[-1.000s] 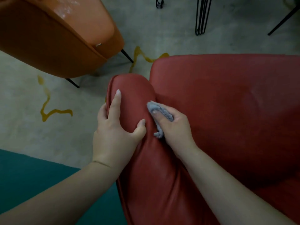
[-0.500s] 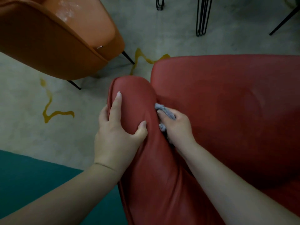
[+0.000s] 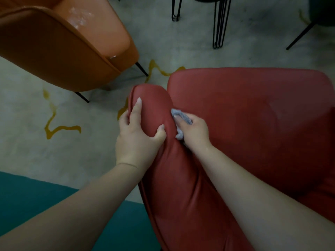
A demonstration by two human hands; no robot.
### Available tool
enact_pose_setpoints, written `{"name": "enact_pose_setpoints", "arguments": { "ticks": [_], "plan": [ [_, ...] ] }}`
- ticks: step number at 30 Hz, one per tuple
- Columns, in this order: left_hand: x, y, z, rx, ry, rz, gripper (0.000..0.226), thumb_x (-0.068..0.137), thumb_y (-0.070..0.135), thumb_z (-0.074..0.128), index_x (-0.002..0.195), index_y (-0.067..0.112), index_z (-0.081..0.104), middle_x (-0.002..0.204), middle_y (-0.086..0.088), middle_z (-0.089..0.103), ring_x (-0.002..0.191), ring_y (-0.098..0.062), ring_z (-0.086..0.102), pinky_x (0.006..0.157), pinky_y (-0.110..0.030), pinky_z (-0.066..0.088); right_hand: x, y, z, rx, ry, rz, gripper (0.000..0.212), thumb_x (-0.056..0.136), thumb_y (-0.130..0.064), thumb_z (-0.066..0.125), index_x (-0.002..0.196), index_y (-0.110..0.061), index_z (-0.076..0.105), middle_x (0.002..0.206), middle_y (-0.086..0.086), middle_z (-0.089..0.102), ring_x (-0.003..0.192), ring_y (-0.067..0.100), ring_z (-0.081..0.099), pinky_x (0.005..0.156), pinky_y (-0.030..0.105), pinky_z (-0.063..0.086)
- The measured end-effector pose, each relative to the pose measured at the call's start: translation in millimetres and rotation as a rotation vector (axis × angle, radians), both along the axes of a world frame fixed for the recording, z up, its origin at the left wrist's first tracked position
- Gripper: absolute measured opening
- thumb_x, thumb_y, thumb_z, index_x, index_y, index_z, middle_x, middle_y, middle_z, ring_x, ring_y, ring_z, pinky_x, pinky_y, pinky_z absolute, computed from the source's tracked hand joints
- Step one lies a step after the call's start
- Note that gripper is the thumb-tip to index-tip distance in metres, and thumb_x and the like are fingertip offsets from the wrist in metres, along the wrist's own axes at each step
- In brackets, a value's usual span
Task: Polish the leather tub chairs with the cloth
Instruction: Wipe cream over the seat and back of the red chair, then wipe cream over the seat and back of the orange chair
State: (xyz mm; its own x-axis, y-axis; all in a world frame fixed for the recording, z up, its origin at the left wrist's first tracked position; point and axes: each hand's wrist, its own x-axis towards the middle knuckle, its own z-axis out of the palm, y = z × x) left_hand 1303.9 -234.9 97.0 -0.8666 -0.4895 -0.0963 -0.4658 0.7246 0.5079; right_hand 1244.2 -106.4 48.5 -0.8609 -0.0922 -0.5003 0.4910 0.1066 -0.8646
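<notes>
A red leather tub chair (image 3: 244, 109) fills the right half of the view, its rounded left arm running toward me. My left hand (image 3: 139, 134) grips the top of that arm, fingers over the outer side and thumb on the inner side. My right hand (image 3: 194, 131) holds a small grey cloth (image 3: 179, 116) bunched in its fingers and presses it into the crease between the arm and the seat cushion. Part of the cloth is hidden under my fingers.
An orange leather tub chair (image 3: 59, 44) on thin black legs stands at the upper left. Black hairpin legs (image 3: 220, 24) of a stool or table stand at the top. The pale floor has yellow squiggle marks (image 3: 54, 124); a teal rug (image 3: 36, 200) lies at bottom left.
My right hand slid the cloth down into the crease and then back up along the inner side of the arm. My left hand kept its grip on the arm.
</notes>
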Motion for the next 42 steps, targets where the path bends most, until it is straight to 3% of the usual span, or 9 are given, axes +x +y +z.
{"name": "enact_pose_setpoints", "arguments": {
  "ticks": [3, 7, 15, 22, 28, 33, 36, 40, 42],
  "plan": [
    [0, 2, 5, -0.003, -0.038, -0.004, 0.084, 0.074, 0.058, 0.060, 0.145, 0.048, 0.016, 0.149, -0.006, 0.029, 0.119, -0.033, 0.052, 0.094, -0.038, 0.043, 26, 28, 11, 0.072, -0.113, 0.098, 0.009, 0.089, -0.028, 0.064, 0.090, -0.022, 0.071, 0.057, -0.001, 0.062, 0.039, 0.005, 0.053, 0.038, 0.014, 0.038],
    [3, 2, 17, 0.053, -0.171, -0.052, 0.085, 0.081, 0.059, 0.055, 0.149, 0.044, 0.005, 0.156, -0.007, 0.016, 0.124, -0.035, 0.048, 0.095, -0.040, 0.042, 49, 53, 43, 0.193, -0.058, 0.174, 0.011, 0.088, -0.029, 0.065, 0.096, -0.024, 0.070, 0.057, -0.004, 0.063, 0.035, 0.002, 0.051, 0.036, 0.014, 0.037],
    [66, -47, 58, -0.150, -0.293, -0.340, 0.081, 0.090, 0.060, 0.043, 0.152, 0.030, 0.001, 0.160, 0.002, 0.008, 0.140, -0.026, 0.028, 0.105, -0.043, 0.037, 65, 47, 109, 0.219, 0.098, -0.006, 0.012, 0.086, -0.033, 0.063, 0.081, -0.042, 0.069, 0.046, -0.002, 0.060, 0.034, 0.017, 0.054, 0.034, 0.024, 0.039],
    [93, -144, 84, -0.355, -0.351, -0.439, 0.076, 0.093, 0.061, 0.033, 0.153, 0.024, 0.007, 0.161, 0.004, 0.009, 0.145, -0.022, 0.015, 0.116, -0.045, 0.018, 58, -46, 168, 0.210, 0.299, -0.046, 0.021, 0.085, -0.019, 0.067, 0.077, -0.038, 0.066, 0.057, -0.016, 0.063, 0.044, -0.006, 0.057, 0.039, 0.008, 0.040],
    [90, -263, 111, -0.436, -0.333, -0.478, 0.075, 0.093, 0.063, 0.030, 0.153, 0.023, 0.011, 0.161, 0.004, 0.012, 0.147, -0.019, 0.009, 0.118, -0.045, 0.010, 45, -155, 181, 0.258, 0.350, -0.021, 0.005, 0.084, -0.029, 0.068, 0.085, -0.032, 0.072, 0.066, -0.002, 0.067, 0.056, 0.013, 0.063, 0.051, 0.022, 0.049],
    [88, -363, 128, -0.483, -0.336, -0.467, 0.076, 0.092, 0.064, 0.029, 0.153, 0.022, 0.012, 0.160, 0.003, 0.015, 0.147, -0.019, 0.010, 0.118, -0.044, 0.009, 41, -231, 183, 0.294, 0.354, -0.040, 0.014, 0.086, -0.029, 0.066, 0.096, -0.024, 0.073, 0.067, -0.007, 0.066, 0.053, 0.000, 0.060, 0.047, 0.016, 0.048],
    [82, -404, 131, -0.478, -0.373, -0.435, 0.076, 0.092, 0.064, 0.028, 0.153, 0.022, 0.012, 0.160, 0.002, 0.015, 0.147, -0.019, 0.009, 0.118, -0.044, 0.007, 36, -255, 190, 0.340, 0.352, -0.019, 0.017, 0.087, -0.031, 0.064, 0.101, -0.024, 0.073, 0.076, -0.004, 0.069, 0.066, 0.009, 0.064, 0.052, 0.017, 0.047],
    [68, -432, 127, -0.455, -0.396, -0.406, 0.077, 0.091, 0.065, 0.028, 0.153, 0.021, 0.013, 0.160, 0.002, 0.016, 0.147, -0.020, 0.010, 0.118, -0.044, 0.007, 18, -267, 194, 0.343, 0.317, -0.026, 0.016, 0.087, -0.031, 0.064, 0.099, -0.025, 0.072, 0.071, -0.001, 0.070, 0.063, 0.018, 0.068, 0.052, 0.023, 0.051],
    [56, -437, 124, -0.442, -0.393, -0.402, 0.077, 0.091, 0.065, 0.029, 0.153, 0.021, 0.014, 0.159, 0.002, 0.018, 0.147, -0.020, 0.011, 0.118, -0.043, 0.008, 5, -268, 195, 0.344, 0.315, -0.031, 0.010, 0.087, -0.030, 0.063, 0.090, -0.030, 0.073, 0.064, -0.007, 0.069, 0.058, 0.010, 0.068, 0.049, 0.020, 0.052]
  ]
}}
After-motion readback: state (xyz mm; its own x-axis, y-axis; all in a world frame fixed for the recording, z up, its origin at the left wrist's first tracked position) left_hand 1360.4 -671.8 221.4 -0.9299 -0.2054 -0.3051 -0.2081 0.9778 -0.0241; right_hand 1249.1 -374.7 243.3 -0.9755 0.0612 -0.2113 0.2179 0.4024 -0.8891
